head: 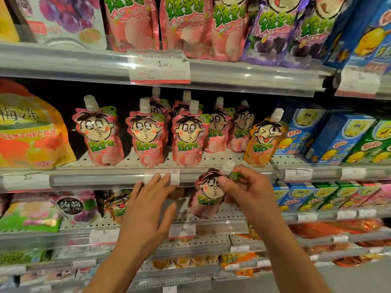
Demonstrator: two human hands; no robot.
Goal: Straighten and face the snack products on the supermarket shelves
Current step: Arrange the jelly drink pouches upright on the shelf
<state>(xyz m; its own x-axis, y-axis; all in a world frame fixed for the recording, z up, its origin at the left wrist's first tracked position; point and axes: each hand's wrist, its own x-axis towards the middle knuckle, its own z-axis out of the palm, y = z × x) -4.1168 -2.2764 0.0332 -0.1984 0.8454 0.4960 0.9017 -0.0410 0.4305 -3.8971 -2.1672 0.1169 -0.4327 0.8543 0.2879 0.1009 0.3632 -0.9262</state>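
My right hand (247,191) grips a pink peach jelly pouch (208,195) near its white cap, holding it in front of the middle shelf's rail (97,179). My left hand (148,210) is spread with straight fingers, the fingertips reaching up to the rail's price tag (175,176). On the middle shelf stand several matching pink pouches: three in the front row (99,134) (146,136) (189,138), with more behind them (218,127). An orange pouch (263,140) stands at the right end of the row, leaning a little.
A large yellow-orange bag (27,132) stands at the shelf's left, blue and green cartons (330,138) at its right. The upper shelf carries pink and purple pouches (190,22) and a price label (159,66). Lower shelves hold more bags, cartons and an orange pouch (118,206).
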